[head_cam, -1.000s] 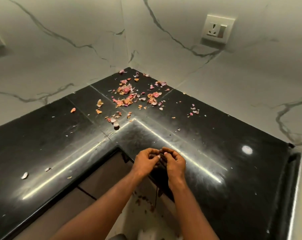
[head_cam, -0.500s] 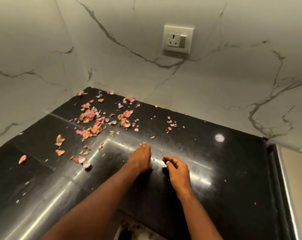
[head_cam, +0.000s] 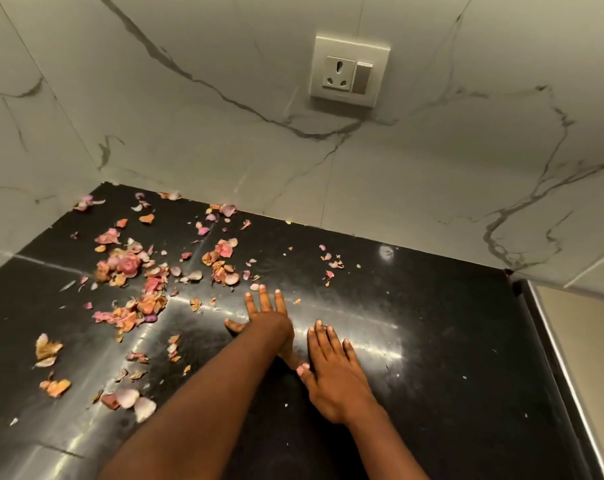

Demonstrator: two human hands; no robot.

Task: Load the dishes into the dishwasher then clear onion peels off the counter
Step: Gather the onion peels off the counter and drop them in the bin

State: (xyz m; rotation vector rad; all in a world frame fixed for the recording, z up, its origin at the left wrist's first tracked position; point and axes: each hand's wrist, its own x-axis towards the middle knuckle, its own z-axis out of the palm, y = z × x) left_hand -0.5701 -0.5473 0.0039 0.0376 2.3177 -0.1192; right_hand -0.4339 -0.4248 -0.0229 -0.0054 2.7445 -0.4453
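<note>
peels scattered, two flat hands on the counter

the onion peels [head_cam: 134,271] lie strewn over the black counter [head_cam: 449,341], thickest toward the back left corner, with a few more near the front left edge; they are too many and too small to count. the left hand [head_cam: 265,317] lies palm down with fingers straight and spread, its fingertips [head_cam: 262,289] just beside the nearest peels, holding nothing. the right hand [head_cam: 331,372] lies flat just beside it, fingers straight and close together, also holding nothing. behind them rises a marble wall [head_cam: 189,116] with one socket [head_cam: 349,72] and its switch. no writing can be read.
</note>
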